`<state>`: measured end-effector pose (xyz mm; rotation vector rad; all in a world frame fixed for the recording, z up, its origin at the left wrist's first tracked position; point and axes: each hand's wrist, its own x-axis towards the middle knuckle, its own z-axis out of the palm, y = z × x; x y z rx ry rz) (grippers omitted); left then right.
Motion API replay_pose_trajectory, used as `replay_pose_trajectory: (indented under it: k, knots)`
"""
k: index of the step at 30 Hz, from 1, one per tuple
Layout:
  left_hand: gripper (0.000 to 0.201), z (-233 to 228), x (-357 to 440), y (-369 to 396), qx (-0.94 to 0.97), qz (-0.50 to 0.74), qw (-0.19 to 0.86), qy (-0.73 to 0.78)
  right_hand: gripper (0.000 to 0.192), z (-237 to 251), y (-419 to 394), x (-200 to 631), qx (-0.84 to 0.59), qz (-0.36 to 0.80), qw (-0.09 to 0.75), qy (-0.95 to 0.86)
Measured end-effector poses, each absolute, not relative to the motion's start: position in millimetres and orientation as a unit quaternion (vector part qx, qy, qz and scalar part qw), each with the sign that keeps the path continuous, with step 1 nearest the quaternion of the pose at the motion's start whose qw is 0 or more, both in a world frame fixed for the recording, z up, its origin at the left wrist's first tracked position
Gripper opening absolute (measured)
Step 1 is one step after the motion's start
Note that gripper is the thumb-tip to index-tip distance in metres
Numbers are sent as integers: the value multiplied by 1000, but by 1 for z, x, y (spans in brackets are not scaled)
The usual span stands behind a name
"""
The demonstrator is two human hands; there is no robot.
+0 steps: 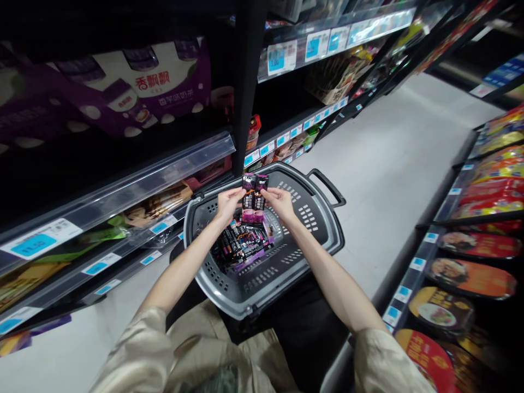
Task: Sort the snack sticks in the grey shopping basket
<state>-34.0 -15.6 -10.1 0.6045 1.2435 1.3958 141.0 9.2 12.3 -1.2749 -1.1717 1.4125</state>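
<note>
Two joined black-and-pink sachets [254, 197] hang upright over a grey shopping basket [311, 218]. My left hand [227, 204] pinches the left sachet's top edge. My right hand [280, 202] pinches the right sachet's top edge. Under them, on the basket's floor, lies a heap of several similar dark and purple sachets [242, 245]. The basket's black handle [327, 186] points away from me.
Store shelving with blue price tags [282, 57] stands at my left, holding purple drink cartons [147, 87] above and packets [159, 204] below. Another shelf of red and orange packs [470, 275] lines the right. A pale floor aisle [388, 164] runs ahead between them.
</note>
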Motion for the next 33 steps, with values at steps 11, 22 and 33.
replay_pose_trajectory:
  k: [11, 22, 33]
  knots:
    - [56, -9, -33, -17, 258, 593, 537, 542, 49, 12, 8, 142, -511, 574, 434, -470]
    - [57, -6, -32, -18, 252, 598, 546, 530, 47, 14, 8, 142, -512, 575, 433, -469]
    - [59, -9, -30, -17, 246, 601, 541, 535, 45, 17, 7, 140, -518, 582, 431, -455]
